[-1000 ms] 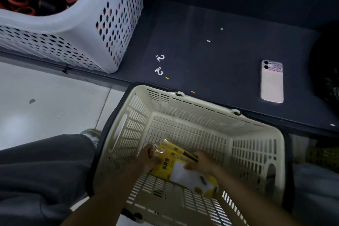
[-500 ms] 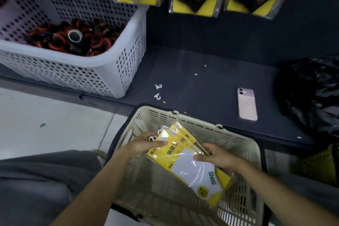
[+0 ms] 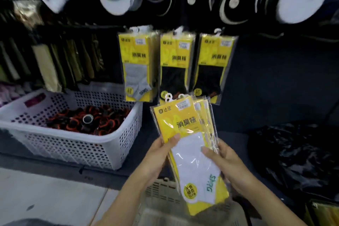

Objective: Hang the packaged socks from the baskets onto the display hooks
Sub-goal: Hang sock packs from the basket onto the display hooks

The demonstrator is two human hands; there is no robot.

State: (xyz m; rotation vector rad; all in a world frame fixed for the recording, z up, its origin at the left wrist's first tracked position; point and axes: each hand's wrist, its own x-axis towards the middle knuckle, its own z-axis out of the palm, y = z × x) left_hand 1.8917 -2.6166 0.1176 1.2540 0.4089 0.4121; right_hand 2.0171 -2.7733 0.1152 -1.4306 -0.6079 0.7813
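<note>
To the left of the left hand stands a white basket (image 3: 77,145) with holes in its walls. It contains dark rolls (image 3: 88,119) with orange rims.

The left hand (image 3: 157,158) comes up from the lower edge, and its forearm points up and to the right. It grips the left edge of a bundle of packaged socks (image 3: 183,123): the thumb lies flat on the front of the first pack and the other fingers are curled behind it.

The bundle is between the two hands, almost upright, with its top leaning a little to the left. The front pack is yellow and shows a white sock; more packs are fanned out behind it toward the right. The white hook tabs (image 3: 168,97) are at the top of the bundle.

Directly above the hands, three hanging packs (image 3: 136,64) are in a row: one with a grey sock, then two with black socks. The top of the bundle overlaps the lower edge of the middle one, and I cannot tell if they touch. Below both hands is a beige basket (image 3: 161,194).

The right hand (image 3: 225,165) holds the right edge of the bundle, with the thumb on the white sock and the fingers behind. Its forearm comes from the lower right corner.

To the right of this hand lies a black plastic bag (image 3: 297,152).
</note>
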